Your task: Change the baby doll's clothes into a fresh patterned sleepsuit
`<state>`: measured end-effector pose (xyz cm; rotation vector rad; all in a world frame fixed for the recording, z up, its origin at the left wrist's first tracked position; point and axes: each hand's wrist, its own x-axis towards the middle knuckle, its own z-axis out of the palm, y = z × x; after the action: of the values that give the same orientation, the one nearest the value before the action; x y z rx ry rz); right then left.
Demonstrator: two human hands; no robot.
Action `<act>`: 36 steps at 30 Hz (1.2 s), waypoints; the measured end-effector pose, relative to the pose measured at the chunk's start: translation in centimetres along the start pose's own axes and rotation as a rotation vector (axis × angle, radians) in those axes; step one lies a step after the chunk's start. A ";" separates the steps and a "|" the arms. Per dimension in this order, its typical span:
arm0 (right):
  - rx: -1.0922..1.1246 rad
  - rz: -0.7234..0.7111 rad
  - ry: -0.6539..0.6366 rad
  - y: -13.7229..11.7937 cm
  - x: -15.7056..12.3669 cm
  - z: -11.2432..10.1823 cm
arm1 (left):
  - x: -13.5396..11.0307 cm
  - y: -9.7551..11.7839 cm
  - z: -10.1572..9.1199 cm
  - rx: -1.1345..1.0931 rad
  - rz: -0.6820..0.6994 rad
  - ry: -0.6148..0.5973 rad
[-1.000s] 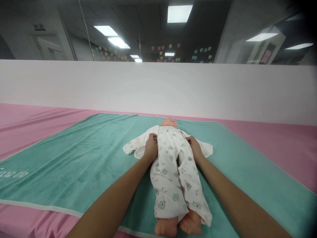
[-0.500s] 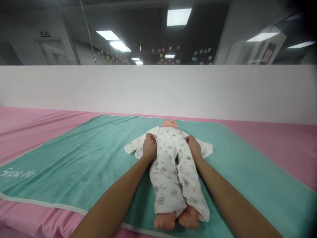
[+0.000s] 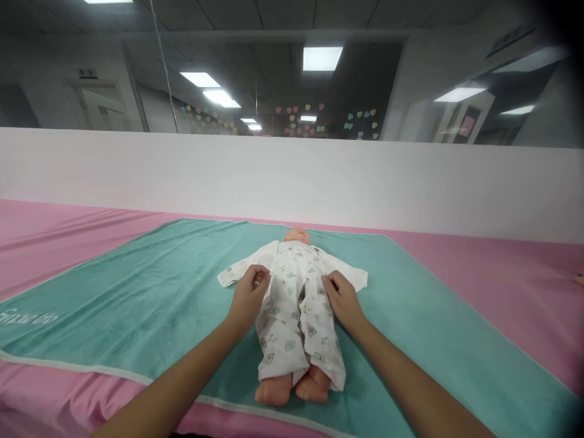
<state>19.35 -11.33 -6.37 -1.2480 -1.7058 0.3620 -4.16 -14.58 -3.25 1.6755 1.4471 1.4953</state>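
Observation:
A baby doll (image 3: 297,235) lies on its back on a teal towel (image 3: 150,292), head away from me, bare feet (image 3: 292,389) toward me. It wears a white top and white printed trousers (image 3: 294,316). My left hand (image 3: 249,298) rests at the doll's left side, fingers curled on the cloth by the hip. On the other side, my right hand (image 3: 342,298) lies with its fingers pinched on the trouser fabric.
The towel lies on a pink sheet (image 3: 502,274) over a wide surface. A white partition (image 3: 292,176) runs along the far edge, with glass above it. A small pinkish thing (image 3: 578,278) shows at the far right edge.
Both hands have slid down from the doll's chest toward its hips along the trousers. The camera has tilted, so the doll sits higher and farther in view.

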 end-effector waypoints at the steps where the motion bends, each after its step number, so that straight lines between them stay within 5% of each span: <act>1: -0.007 -0.046 -0.067 -0.5 -1.0 -0.4 | -1.8 0.6 -0.9 0.031 0.024 -0.035; 7: -0.085 -0.238 -0.296 -2.4 -4.1 -1.9 | -12.2 1.8 -4.6 0.232 0.047 -0.336; 11: 0.009 -0.499 -0.391 -4.3 -4.4 -1.9 | -15.0 1.6 -4.0 0.248 0.072 -0.337; 21: 0.126 -0.574 -0.403 -4.7 -3.9 -2.6 | -12.6 2.6 1.3 0.492 0.112 -0.238; 28: 0.114 -0.494 -0.342 -4.0 -3.2 -2.8 | -11.7 3.7 1.8 0.481 0.212 -0.031; 36: 0.066 -0.464 -0.333 -3.8 -3.2 -3.1 | -11.6 6.1 -0.6 -0.170 -0.322 -0.246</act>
<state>19.78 -16.55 -3.88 -0.7370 -2.1832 0.3541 -0.57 -27.22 -2.68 1.3923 1.3403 1.1581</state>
